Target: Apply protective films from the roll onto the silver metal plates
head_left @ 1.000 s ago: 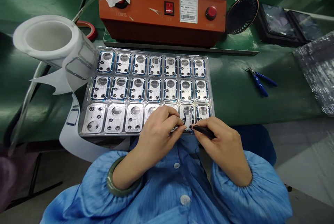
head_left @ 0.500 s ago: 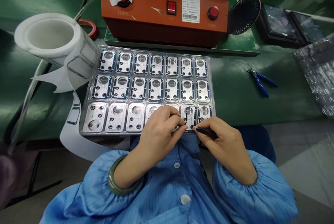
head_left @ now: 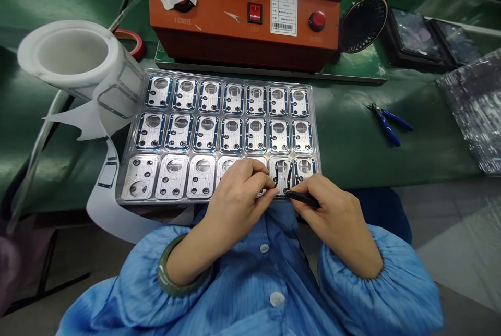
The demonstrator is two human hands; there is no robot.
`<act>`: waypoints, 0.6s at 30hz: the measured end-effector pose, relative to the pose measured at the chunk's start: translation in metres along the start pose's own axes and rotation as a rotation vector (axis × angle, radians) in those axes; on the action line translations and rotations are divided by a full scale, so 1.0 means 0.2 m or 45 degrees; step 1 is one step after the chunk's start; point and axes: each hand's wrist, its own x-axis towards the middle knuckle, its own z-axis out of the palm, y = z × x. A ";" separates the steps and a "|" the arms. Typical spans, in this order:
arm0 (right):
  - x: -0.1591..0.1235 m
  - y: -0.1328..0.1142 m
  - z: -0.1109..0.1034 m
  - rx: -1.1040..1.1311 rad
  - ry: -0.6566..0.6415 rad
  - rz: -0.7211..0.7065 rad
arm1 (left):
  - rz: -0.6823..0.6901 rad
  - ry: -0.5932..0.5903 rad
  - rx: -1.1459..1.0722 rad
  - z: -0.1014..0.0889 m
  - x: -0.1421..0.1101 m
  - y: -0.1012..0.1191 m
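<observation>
Black gasket (head_left: 289, 175), bowed over the near row's second plate (head_left: 282, 178) from right, is best eased straight without stretching — left fingers (head_left: 269, 198) seemingly pinching its near end, right fingers (head_left: 304, 186) gripping a tool (head_left: 303, 199).

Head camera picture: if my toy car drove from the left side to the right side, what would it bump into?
White roll → green bracelet → left hand → right hand → blue-handled pliers → clear plastic pile.
</observation>
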 end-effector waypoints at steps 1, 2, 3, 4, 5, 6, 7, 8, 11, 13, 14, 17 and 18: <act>0.00 0.00 0.00 -0.021 -0.008 -0.002 | -0.004 -0.015 -0.009 0.00 0.00 0.00; 0.00 0.00 -0.01 -0.044 -0.015 -0.002 | -0.011 -0.032 -0.018 0.00 0.00 0.00; 0.01 0.00 -0.01 -0.065 -0.020 -0.003 | -0.021 -0.052 -0.027 -0.01 0.00 0.00; 0.01 0.00 -0.01 -0.082 -0.024 -0.003 | -0.033 -0.073 -0.036 -0.01 0.01 0.00; 0.01 0.00 -0.01 -0.095 -0.027 -0.002 | -0.043 -0.089 -0.043 -0.01 0.01 0.00; 0.02 0.00 -0.02 -0.104 -0.031 -0.004 | -0.051 -0.103 -0.049 -0.02 0.01 0.00; 0.02 0.00 -0.02 -0.110 -0.035 -0.005 | -0.058 -0.111 -0.052 -0.02 0.01 0.00; 0.02 0.01 -0.02 -0.116 -0.041 -0.008 | -0.062 -0.117 -0.053 -0.02 0.01 0.00; 0.03 0.01 -0.02 -0.149 -0.053 -0.009 | -0.075 -0.118 -0.049 -0.02 0.01 0.00; 0.03 0.00 -0.02 -0.175 -0.056 0.001 | -0.083 -0.119 -0.043 -0.01 0.01 0.00; 0.04 0.00 -0.02 -0.190 -0.062 0.008 | -0.088 -0.123 -0.039 -0.01 0.01 0.00; 0.04 -0.02 -0.02 -0.252 -0.094 0.025 | -0.099 -0.135 -0.022 -0.01 0.02 0.00; 0.04 -0.02 -0.02 -0.273 -0.102 0.025 | -0.100 -0.136 -0.018 -0.01 0.02 0.00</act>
